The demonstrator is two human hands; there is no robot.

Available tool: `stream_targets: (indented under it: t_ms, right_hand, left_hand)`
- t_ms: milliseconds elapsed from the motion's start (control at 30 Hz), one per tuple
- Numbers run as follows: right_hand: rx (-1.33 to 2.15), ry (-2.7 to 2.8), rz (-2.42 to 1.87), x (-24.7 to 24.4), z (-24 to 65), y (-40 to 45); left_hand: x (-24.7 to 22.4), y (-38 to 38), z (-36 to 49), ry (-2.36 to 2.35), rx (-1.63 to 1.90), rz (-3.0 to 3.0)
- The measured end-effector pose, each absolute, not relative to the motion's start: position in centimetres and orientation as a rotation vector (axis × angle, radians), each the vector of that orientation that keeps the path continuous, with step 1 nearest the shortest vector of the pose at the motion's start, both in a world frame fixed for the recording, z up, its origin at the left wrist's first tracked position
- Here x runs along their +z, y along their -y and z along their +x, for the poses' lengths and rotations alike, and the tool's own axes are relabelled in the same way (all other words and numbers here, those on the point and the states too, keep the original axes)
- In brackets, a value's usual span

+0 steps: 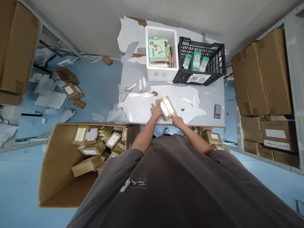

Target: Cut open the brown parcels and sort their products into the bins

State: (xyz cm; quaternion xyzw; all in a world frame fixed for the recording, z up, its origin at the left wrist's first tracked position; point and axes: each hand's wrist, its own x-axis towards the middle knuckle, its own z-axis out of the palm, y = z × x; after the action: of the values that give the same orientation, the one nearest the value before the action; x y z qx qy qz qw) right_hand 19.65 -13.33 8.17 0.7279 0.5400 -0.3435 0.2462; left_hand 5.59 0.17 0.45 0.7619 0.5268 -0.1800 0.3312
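A small cardboard box [169, 107] with shiny clear tape and a pale label lies tilted on the table near its front edge. My left hand [156, 110] grips the box at its left side, fingers somewhat spread. At the lower right corner of the box is my right hand [177, 121], closed into a fist with its knuckles by the taped edge. Whatever the fist may hold is hidden. Torn white paper [140, 109] covers the tabletop beneath the box.
Behind stand a white foam box [161, 74] with printed packages and a black crate [201, 77] with green-and-pink boxes. A phone [217, 111] lies at right. A large carton [59, 164] of parcels stands at lower left. Cartons [258, 76] fill the right shelf.
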Motion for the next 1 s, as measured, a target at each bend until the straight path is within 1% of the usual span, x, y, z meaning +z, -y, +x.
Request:
stream_targets:
  t_ms: [100, 200, 300, 400, 533, 667, 733, 900, 1000]
  right_hand:
    - [-1.057, -1.491, 2.030, 8.7, 22.2, 14.5]
    - [-1.138, -1.492, 2.249, 8.5, 25.5, 16.1]
    - [-1.086, -1.407, 2.543, 6.7, 27.3, 15.7]
    - [-1.103, -1.298, 2.701, 3.8, 27.0, 12.9]
    - [-1.131, -1.253, 2.675, 1.2, 25.7, 9.4]
    - [-1.078, -1.358, 2.589, 0.9, 25.1, 8.6]
    - [-1.069, -1.389, 2.562, 1.0, 25.0, 8.8]
    - [-1.104, -1.409, 2.540, 1.1, 25.6, 9.0]
    - [-1.090, -1.431, 2.540, 1.1, 26.3, 8.5]
  left_hand:
    - [0.5, -0.3, 5.4, -1.370, -0.505, 2.010]
    - [0.9, -0.2, 5.2, -1.356, -0.522, 2.029]
    - [1.3, 0.1, 5.4, -1.355, -0.536, 2.067]
    - [1.6, 0.7, 5.6, -1.366, -0.568, 2.143]
    - [2.1, 1.1, 5.5, -1.305, -0.543, 2.336]
    - [2.5, 0.4, 6.1, -0.700, -0.544, 2.563]
    - [2.5, -0.3, 7.0, -0.532, -0.595, 2.568]
    - [2.6, -1.2, 9.1, -0.590, -0.638, 2.542]
    - [3.1, -0.7, 8.8, -0.688, -0.589, 2.506]
